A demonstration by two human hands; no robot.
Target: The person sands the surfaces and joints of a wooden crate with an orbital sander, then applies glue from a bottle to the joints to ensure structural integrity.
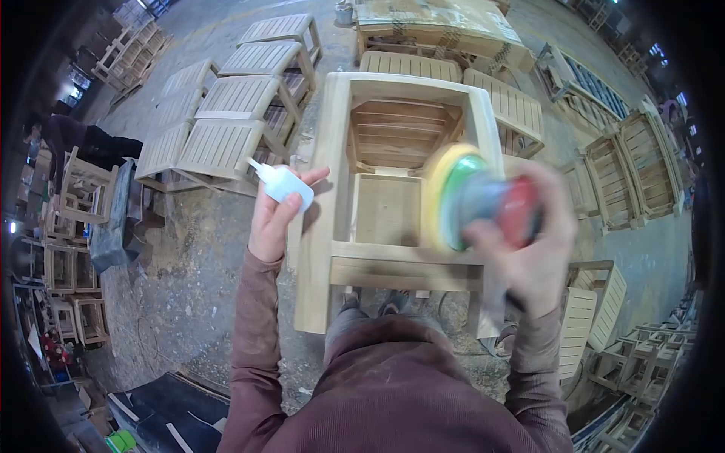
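Observation:
My left hand [268, 234] is wrapped round a small white squeeze bottle [285, 186] with a thin nozzle pointing up and left. It is over the left side of a pale wooden furniture frame [320, 226], index finger stretched out across the wood. Blurred by motion, my right hand [545, 245] grips a round power sander [483, 200] with a red and grey body. The sander's green and yellow pad is turned on edge toward the left, over the frame's right side. Inside the frame shows a slatted panel [396, 136].
Slatted wooden stools [223, 143] stand in rows at the left. Beyond the frame is a large wooden table [445, 30]. More slatted pieces [646, 170] lean at the right. Another person [72, 143] bends over at the far left. A dark-covered surface [170, 411] is near my lower left.

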